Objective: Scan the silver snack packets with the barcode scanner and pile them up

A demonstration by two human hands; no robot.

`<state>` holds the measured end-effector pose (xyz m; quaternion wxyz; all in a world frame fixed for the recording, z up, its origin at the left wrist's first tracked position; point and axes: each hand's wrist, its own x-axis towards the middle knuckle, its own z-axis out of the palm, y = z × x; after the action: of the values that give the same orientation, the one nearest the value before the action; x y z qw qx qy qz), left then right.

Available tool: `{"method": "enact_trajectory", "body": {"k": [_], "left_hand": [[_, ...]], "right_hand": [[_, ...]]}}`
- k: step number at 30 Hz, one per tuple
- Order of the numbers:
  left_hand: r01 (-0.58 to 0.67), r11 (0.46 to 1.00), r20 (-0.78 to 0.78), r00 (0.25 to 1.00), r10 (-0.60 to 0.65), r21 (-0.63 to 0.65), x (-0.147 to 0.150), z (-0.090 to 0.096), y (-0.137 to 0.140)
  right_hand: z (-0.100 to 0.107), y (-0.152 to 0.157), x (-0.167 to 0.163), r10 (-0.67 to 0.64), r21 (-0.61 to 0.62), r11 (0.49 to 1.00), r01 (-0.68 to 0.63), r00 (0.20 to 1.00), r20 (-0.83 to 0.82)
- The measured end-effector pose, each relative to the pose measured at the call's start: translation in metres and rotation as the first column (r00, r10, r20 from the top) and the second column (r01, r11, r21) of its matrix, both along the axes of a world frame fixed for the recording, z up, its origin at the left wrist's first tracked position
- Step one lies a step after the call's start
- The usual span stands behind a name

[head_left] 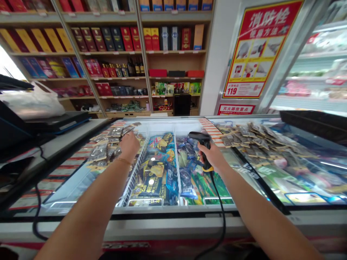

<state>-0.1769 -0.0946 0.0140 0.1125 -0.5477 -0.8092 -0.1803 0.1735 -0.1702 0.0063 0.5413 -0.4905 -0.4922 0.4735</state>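
My right hand (213, 156) is wrapped around the handle of a black barcode scanner (200, 136) with a yellow-edged base. The scanner's head points left over the glass top of a chest freezer, and its cable (221, 206) hangs down toward me. At the left, my left hand (130, 146) is closed over a pile of small clear-and-brown packets (99, 151). One packet (131, 127) sticks out past its fingers, which are partly hidden. Under the glass, between both hands, lie colourful ice cream wrappers (154, 177) in white wire baskets.
A larger heap of similar packets (255, 139) covers the glass at the right. A black scale-like device (59, 121) with a white plastic bag (32, 101) stands at the left. Shelves of boxes (111, 39) rise behind, beside a red fire-hydrant poster (260, 50).
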Motion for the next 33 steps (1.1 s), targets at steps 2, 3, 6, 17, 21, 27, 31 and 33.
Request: {"method": "enact_trajectory", "body": {"k": [2, 3, 6, 17, 21, 27, 31, 33], "left_hand": [[0.004, 0.999, -0.004, 1.000, -0.004, -0.038, -0.004, 0.000, 0.000], [0.005, 0.999, -0.016, 1.000, -0.006, -0.052, -0.005, 0.000, 0.000], [0.017, 0.997, -0.063, 0.998, -0.023, -0.082, -0.007, 0.000, 0.001], [0.132, 0.987, -0.154, 0.981, -0.117, 0.091, 0.014, 0.017, 0.003], [0.237, 0.963, -0.141, 0.965, -0.220, 0.125, 0.056, 0.025, -0.001], [0.558, 0.826, -0.044, 0.826, -0.562, -0.083, 0.144, 0.006, -0.015], [0.645, 0.738, 0.074, 0.761, -0.645, -0.199, 0.177, -0.005, -0.018], [0.599, 0.775, 0.166, 0.801, -0.576, -0.201, 0.180, -0.004, -0.013]], "right_hand": [[0.003, -0.001, -0.001, -0.009, 0.001, 1.000, 0.009, 1.000, -0.003], [0.004, -0.001, -0.001, -0.010, 0.003, 1.000, 0.010, 1.000, -0.003], [0.001, 0.000, -0.001, -0.005, 0.003, 1.000, 0.005, 1.000, -0.003], [-0.004, 0.002, 0.001, 0.005, 0.024, 1.000, -0.006, 0.999, 0.042], [0.003, -0.001, 0.001, -0.006, 0.003, 1.000, 0.006, 1.000, 0.028], [0.011, -0.003, 0.006, -0.061, -0.006, 0.998, 0.061, 0.998, 0.014], [0.011, 0.000, 0.009, -0.092, -0.013, 0.996, 0.092, 0.996, 0.004], [0.010, 0.001, 0.010, -0.106, -0.007, 0.994, 0.106, 0.994, -0.001]]}}
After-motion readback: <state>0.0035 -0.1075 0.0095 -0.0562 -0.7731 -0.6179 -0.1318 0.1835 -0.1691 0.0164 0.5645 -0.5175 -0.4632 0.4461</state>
